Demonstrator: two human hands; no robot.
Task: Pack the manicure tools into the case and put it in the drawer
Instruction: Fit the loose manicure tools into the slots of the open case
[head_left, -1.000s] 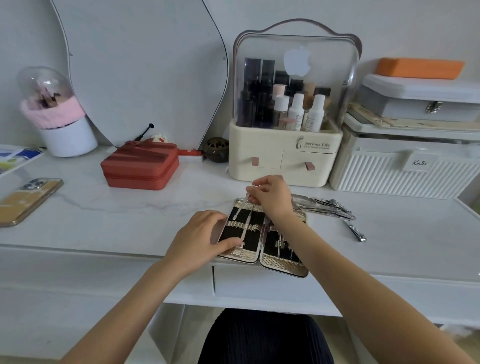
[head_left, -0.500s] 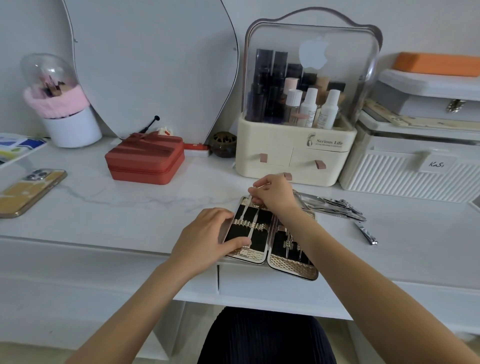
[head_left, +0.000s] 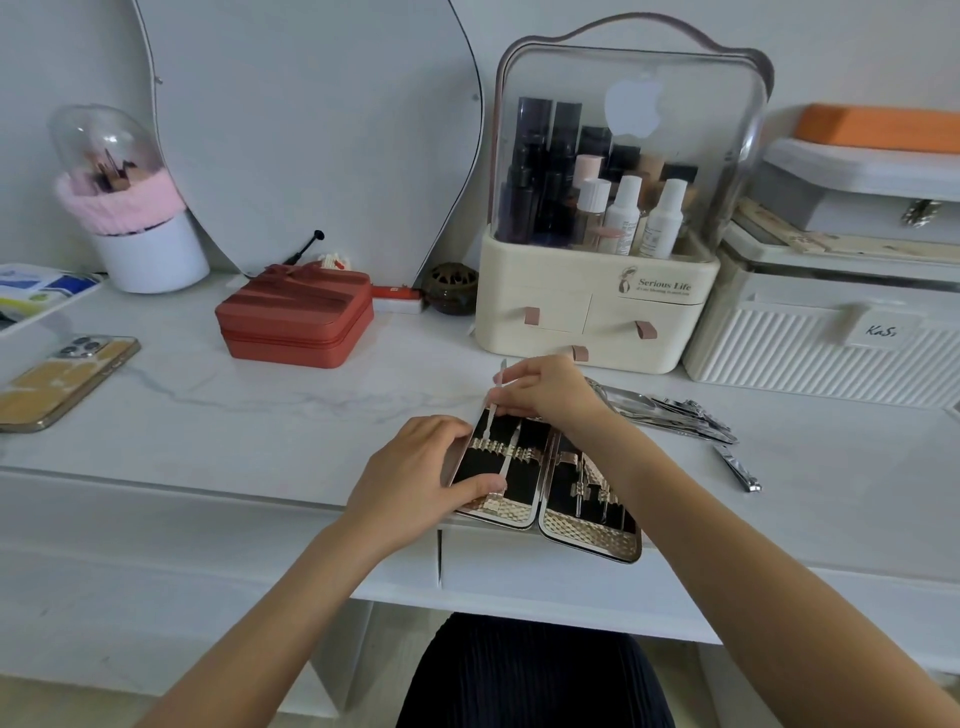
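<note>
The manicure case (head_left: 587, 530) lies open at the desk's front edge, gold woven trim around black lining with elastic loops. My left hand (head_left: 410, 478) presses on its left half, thumb on the lining. My right hand (head_left: 545, 389) pinches a thin metal tool (head_left: 496, 400) whose lower end sits in the left half's loops, its tip sticking up past my fingers. Another slim tool (head_left: 511, 449) sits strapped beside it. Several loose metal tools (head_left: 670, 410) lie on the desk to the right, with nail clippers (head_left: 737, 467) nearer me. Closed desk drawers (head_left: 519, 571) show below the case.
A cream cosmetics organiser (head_left: 597, 312) with small drawers stands just behind my hands. A white ribbed box (head_left: 821, 353) is at right, a red zip case (head_left: 296, 322) and a phone (head_left: 62, 379) at left, a brush holder (head_left: 140, 244) and mirror (head_left: 311, 130) behind.
My right hand has lifted slightly and now holds a thin tool upright into the left half's loops. My left hand stays on the case. The camera has moved closer.
</note>
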